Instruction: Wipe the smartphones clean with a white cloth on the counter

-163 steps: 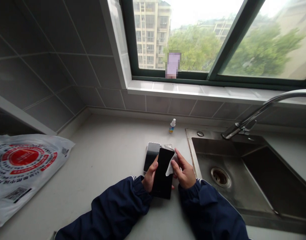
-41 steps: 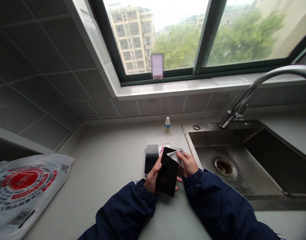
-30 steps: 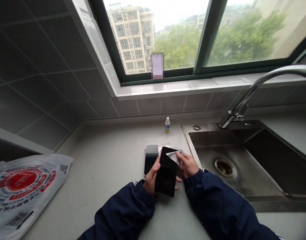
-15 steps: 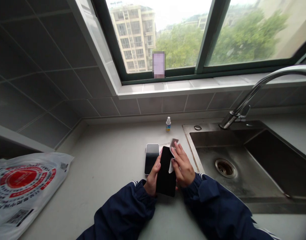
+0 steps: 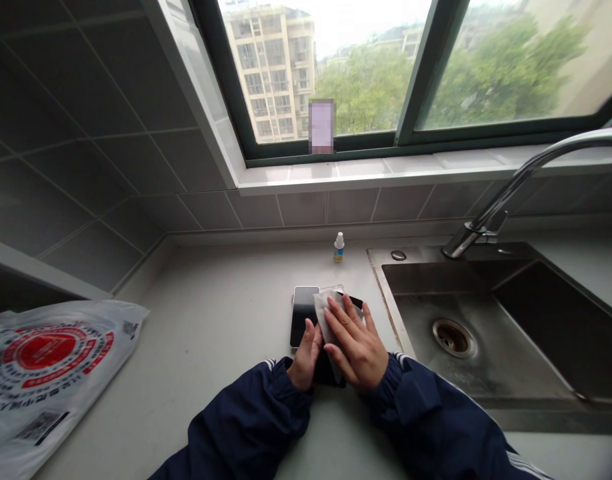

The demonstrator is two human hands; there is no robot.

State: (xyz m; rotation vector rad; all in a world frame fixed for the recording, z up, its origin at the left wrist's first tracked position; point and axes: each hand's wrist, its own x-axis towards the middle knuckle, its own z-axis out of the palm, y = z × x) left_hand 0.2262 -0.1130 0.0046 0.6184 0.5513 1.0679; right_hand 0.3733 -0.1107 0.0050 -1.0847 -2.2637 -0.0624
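Note:
My left hand [image 5: 305, 357] grips a black phone [image 5: 329, 373] by its left edge, with the thumb up along the side. Across the phone's face lies a pale wipe [image 5: 323, 305], covering most of its upper part. My right hand [image 5: 357, 343] keeps hold of the wipe under spread fingers, pressed flat against the phone. Only the phone's top right corner and its lower end show. A second phone [image 5: 301, 313], dark with a light rim, lies face up on the counter just left of my hands. Behind them, a thin clear edge of something is partly hidden.
A small white-capped bottle [image 5: 339, 249] stands on the counter [image 5: 226, 313] near the back wall. To the right is a steel sink [image 5: 411, 313] with a curved faucet [image 5: 506, 180]. A printed plastic bag [image 5: 51, 373] lies at the left.
My right hand has moved left across the phone, flattening the wipe over its upper part. The phone has turned, its top swinging right. The camera view has shifted slightly.

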